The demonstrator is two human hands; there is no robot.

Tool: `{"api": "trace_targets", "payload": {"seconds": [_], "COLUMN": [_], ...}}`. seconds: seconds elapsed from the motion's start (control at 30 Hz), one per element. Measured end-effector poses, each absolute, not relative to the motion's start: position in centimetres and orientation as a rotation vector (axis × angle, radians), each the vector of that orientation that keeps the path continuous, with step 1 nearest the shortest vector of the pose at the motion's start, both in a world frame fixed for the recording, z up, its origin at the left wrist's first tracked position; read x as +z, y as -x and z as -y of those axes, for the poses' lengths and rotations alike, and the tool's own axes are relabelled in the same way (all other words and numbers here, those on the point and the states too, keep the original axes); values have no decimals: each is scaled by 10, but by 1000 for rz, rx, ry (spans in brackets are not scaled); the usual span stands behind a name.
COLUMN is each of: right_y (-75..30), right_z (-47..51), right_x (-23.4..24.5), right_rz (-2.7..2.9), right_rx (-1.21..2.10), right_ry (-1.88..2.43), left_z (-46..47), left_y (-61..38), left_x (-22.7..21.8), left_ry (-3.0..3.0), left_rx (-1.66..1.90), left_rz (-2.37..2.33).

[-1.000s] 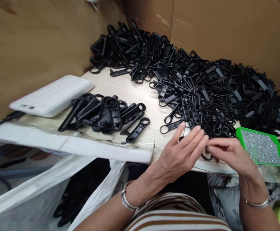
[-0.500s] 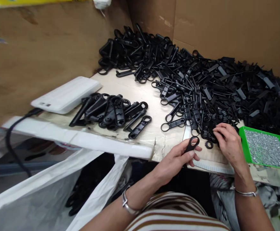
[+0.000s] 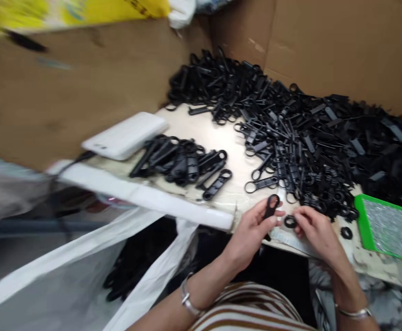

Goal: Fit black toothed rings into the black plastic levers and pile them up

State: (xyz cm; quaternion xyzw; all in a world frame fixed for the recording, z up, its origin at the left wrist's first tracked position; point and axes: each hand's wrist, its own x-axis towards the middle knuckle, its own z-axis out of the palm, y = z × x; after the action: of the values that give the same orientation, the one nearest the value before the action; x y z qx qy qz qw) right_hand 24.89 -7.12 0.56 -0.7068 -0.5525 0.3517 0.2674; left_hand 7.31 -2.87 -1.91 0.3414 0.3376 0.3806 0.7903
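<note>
I read the left hand as closed around a black ring-ended plastic arm, ring upward, above the table's front edge. The right hand pinches a small black ring just beside it (the two parts are apart). I locate a loose ring between the right hand and the green tray, which contains small silver metal pieces.
</note>
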Motion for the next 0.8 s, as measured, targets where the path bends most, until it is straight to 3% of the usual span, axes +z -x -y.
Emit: {"api": "trace_targets", "payload": {"seconds": [0.07, 0.23, 0.33, 0.6, 0.8], "right_y": [-256, -266, -267, -267, -251], "right_z": [72, 83, 86, 73, 70], "right_x": [-1, -20, -30, -14, 14], "right_rz": [1535, 1959, 2151, 2349, 1922], "right_rx": [862, 182, 41, 124, 391], "right_ry": [1919, 1792, 1700, 1692, 1666], "left_z": [29, 27, 27, 25, 22], "left_y": [-73, -73, -75, -72, -71], "left_x": [-18, -22, -25, -29, -29], "left_ry": [-679, -589, -586, -628, -640], "left_rx": [814, 845, 852, 877, 847], "left_rz": [-693, -638, -609, -611, -621]}}
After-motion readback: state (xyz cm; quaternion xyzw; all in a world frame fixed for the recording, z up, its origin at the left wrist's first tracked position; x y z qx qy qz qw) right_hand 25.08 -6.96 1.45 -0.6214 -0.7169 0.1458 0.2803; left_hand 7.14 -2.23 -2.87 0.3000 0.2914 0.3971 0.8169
